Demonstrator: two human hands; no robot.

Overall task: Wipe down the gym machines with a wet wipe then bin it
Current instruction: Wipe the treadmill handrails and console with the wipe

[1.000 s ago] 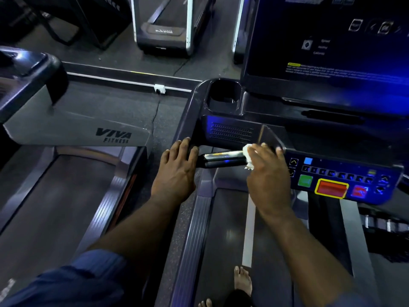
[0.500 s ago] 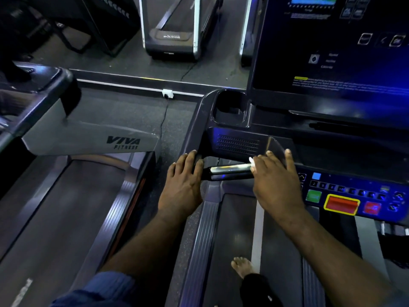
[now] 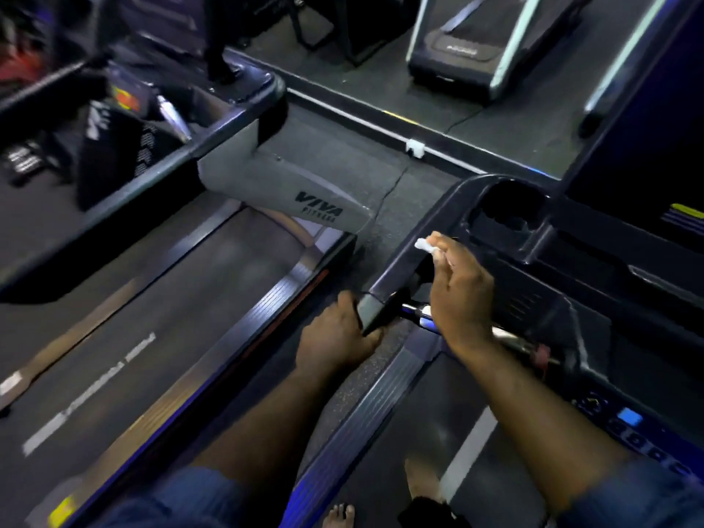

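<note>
Right hand (image 3: pixel 463 295) pinches the wipe (image 3: pixel 423 245) at its fingertips and holds it against the console rail (image 3: pixel 398 270), just left-below the cup holder (image 3: pixel 506 207). Left hand (image 3: pixel 335 337) clamps the rail's near end, further out from the cup holder, probably as a brace.

Wipe looks light, limp and wet, crumpled small. I'd expect it to bunch, slide on glossy plastic and tear if snagged on an edge. Better held as a wad under the fingertips than by a corner.

Rail looks rigid and smooth. Chrome bar (image 3: pixel 415 312) runs under the right hand, nearer the person than the cup holder. No bin in view.
</note>
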